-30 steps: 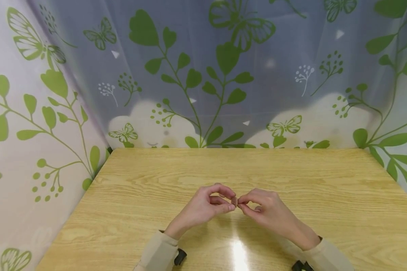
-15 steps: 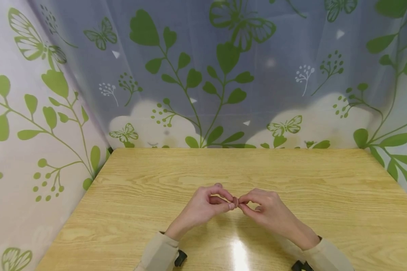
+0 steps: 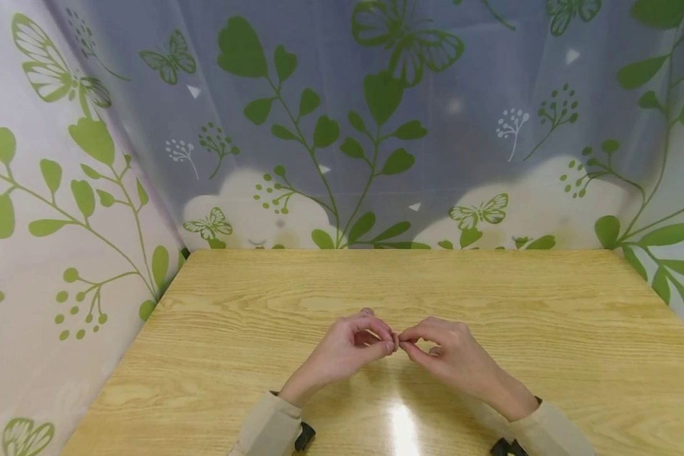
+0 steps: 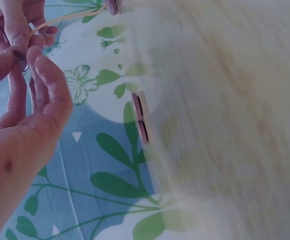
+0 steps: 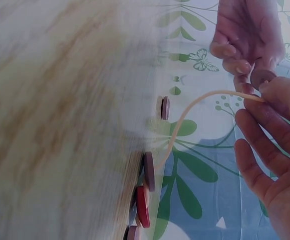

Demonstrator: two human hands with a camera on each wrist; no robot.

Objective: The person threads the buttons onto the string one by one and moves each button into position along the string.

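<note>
My two hands meet fingertip to fingertip low over the middle of the wooden table [image 3: 251, 297]. The left hand [image 3: 387, 342] pinches a small brown disc [image 5: 262, 78] between thumb and fingers. Pinched in my right hand [image 3: 407, 342] is the end of a tan cord [image 5: 184, 117], held right at the disc. In the left wrist view the left hand [image 4: 23, 54] holds the dark disc [image 4: 20, 53], and the cord [image 4: 65, 17] runs away from the right fingers. Further discs [image 5: 147, 172] sit strung along the cord. The head view shows neither cord nor discs plainly.
Curtains printed with green leaves and butterflies [image 3: 376, 126] close in the table at the back and on both sides. A light glare [image 3: 401, 424] lies on the wood near the front edge, between my beige sleeves.
The left fingers have closed a little tighter over the disc, so it shows less than a second ago. Both hands stay in the same spot.
</note>
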